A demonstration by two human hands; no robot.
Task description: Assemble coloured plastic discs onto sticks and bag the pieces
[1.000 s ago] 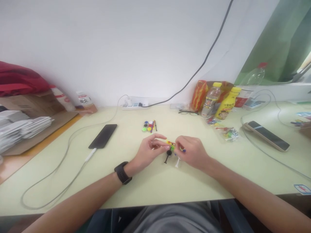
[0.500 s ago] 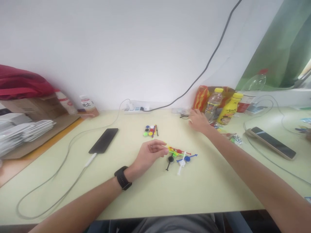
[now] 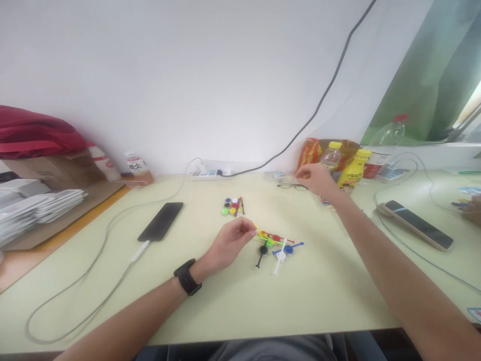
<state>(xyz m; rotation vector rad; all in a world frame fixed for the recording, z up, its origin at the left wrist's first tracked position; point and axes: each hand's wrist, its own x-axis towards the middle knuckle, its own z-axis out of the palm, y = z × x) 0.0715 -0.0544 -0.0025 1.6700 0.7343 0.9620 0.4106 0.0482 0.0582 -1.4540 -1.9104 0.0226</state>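
My left hand (image 3: pixel 230 242), a black watch on its wrist, pinches the yellow end of a small cluster of coloured plastic arrows and discs (image 3: pixel 278 242) lying on the pale green desk (image 3: pixel 240 301). My right hand (image 3: pixel 315 179) is stretched far back toward the wall, fingers curled beside a clear plastic packet (image 3: pixel 281 176) and a pair of glasses (image 3: pixel 290 187); what it holds, if anything, I cannot make out. A second small pile of coloured discs and sticks (image 3: pixel 232 206) lies behind the left hand.
A black phone (image 3: pixel 161 221) on a white cable lies at left, another phone (image 3: pixel 415 224) at right. Yellow-capped bottles (image 3: pixel 351 168) and an orange bag stand at the back right. A power strip (image 3: pixel 210 172) sits by the wall. White stacks (image 3: pixel 33 208) and a box lie far left.
My right hand let go of the arrow cluster and reached back right to the packet by the bottles. The left hand stayed pinching the cluster.
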